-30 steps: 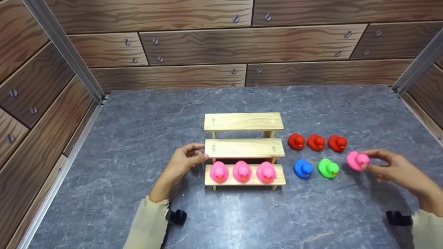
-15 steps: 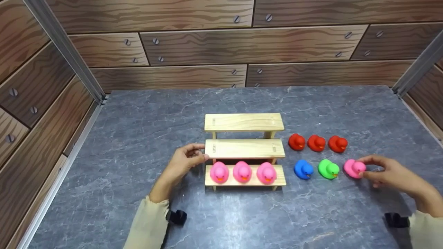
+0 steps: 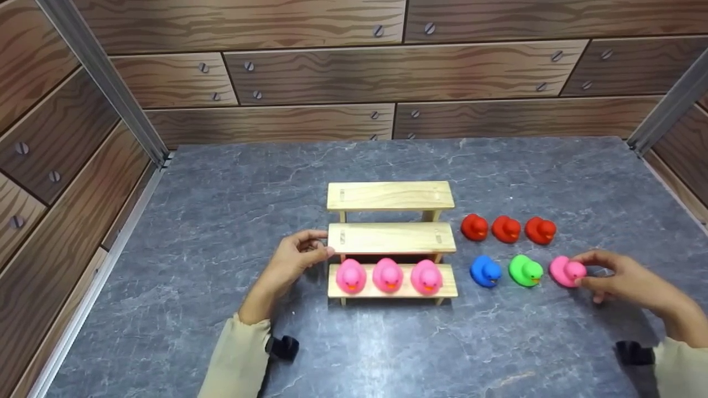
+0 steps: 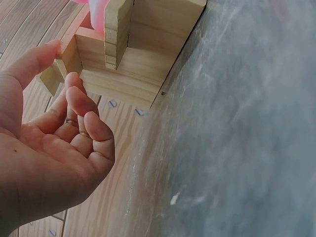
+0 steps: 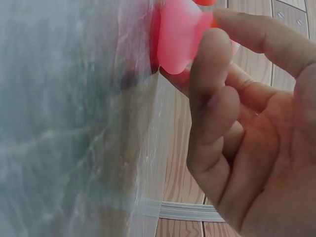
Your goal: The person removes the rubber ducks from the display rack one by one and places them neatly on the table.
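My right hand (image 3: 636, 279) pinches a pink rubber duck (image 3: 565, 271) between thumb and fingers. In the right wrist view that pink duck (image 5: 175, 37) sits against the tabletop. My left hand (image 3: 293, 257) holds the left end of the middle step of a three-step wooden stand (image 3: 391, 237); the left wrist view shows the thumb at the stand's edge (image 4: 69, 54) and the other fingers curled. Three pink ducks (image 3: 388, 275) sit in a row on the lowest step. Left of the held duck stand a green duck (image 3: 525, 270) and a blue duck (image 3: 485, 271).
Three red ducks (image 3: 505, 228) form a row behind the blue and green ones, right of the stand. The grey marbled tabletop (image 3: 249, 188) is bounded by wood-patterned panels (image 3: 310, 77) at the back and sides, with metal corner posts (image 3: 105, 77).
My right hand has lowered the pink duck to the tabletop, slightly nearer and to the left, beside the green duck. The left hand stays at the stand.
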`<move>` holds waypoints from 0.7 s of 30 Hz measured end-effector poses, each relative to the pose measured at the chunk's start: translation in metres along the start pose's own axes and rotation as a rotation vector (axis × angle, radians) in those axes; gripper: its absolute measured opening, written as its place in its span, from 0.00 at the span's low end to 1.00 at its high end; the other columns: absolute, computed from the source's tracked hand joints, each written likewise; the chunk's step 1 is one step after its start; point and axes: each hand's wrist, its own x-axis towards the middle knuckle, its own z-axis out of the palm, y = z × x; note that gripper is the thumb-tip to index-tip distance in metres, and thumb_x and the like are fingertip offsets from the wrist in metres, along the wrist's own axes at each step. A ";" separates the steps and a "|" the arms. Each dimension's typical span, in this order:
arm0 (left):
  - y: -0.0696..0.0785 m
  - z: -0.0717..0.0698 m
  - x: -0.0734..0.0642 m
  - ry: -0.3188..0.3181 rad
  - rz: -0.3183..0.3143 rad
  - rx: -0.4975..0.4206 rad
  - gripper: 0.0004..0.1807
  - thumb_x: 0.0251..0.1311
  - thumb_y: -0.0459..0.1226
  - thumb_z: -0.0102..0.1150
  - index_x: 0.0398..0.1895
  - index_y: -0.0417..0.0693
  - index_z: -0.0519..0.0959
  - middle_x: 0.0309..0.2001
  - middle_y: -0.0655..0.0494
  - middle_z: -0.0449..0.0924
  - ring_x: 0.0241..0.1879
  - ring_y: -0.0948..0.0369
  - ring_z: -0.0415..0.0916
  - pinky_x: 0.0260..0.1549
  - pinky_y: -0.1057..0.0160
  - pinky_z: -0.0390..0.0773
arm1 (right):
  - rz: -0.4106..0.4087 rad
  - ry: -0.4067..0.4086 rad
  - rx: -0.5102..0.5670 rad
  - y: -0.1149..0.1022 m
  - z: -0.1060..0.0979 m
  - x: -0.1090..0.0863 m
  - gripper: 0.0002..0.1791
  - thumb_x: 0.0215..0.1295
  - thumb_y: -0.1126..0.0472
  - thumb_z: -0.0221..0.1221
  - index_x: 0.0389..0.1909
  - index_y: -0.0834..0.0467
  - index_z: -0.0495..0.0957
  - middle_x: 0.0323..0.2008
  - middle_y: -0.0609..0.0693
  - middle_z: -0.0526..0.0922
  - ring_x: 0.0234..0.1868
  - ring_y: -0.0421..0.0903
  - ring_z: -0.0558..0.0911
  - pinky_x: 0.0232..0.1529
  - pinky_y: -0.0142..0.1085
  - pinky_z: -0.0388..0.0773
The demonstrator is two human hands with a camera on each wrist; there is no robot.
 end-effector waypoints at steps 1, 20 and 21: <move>0.000 0.000 0.000 0.001 0.000 -0.001 0.24 0.51 0.29 0.65 0.53 0.30 0.75 0.29 0.58 0.75 0.28 0.65 0.69 0.25 0.71 0.67 | 0.006 -0.002 0.001 0.000 0.000 0.000 0.28 0.65 0.62 0.59 0.60 0.75 0.64 0.58 0.79 0.65 0.23 0.40 0.77 0.27 0.35 0.80; 0.000 0.000 0.000 -0.002 0.004 0.008 0.24 0.51 0.30 0.64 0.52 0.30 0.75 0.30 0.59 0.74 0.27 0.66 0.69 0.25 0.70 0.68 | 0.007 0.121 -0.015 -0.009 -0.007 -0.008 0.30 0.64 0.53 0.61 0.62 0.65 0.66 0.51 0.39 0.76 0.30 0.40 0.83 0.29 0.36 0.79; 0.000 0.000 0.000 -0.001 0.003 0.010 0.23 0.51 0.30 0.64 0.52 0.31 0.75 0.29 0.59 0.74 0.27 0.67 0.69 0.25 0.70 0.68 | -0.016 0.138 -0.007 -0.011 -0.007 -0.008 0.29 0.65 0.54 0.61 0.61 0.64 0.67 0.48 0.31 0.75 0.30 0.40 0.83 0.28 0.36 0.78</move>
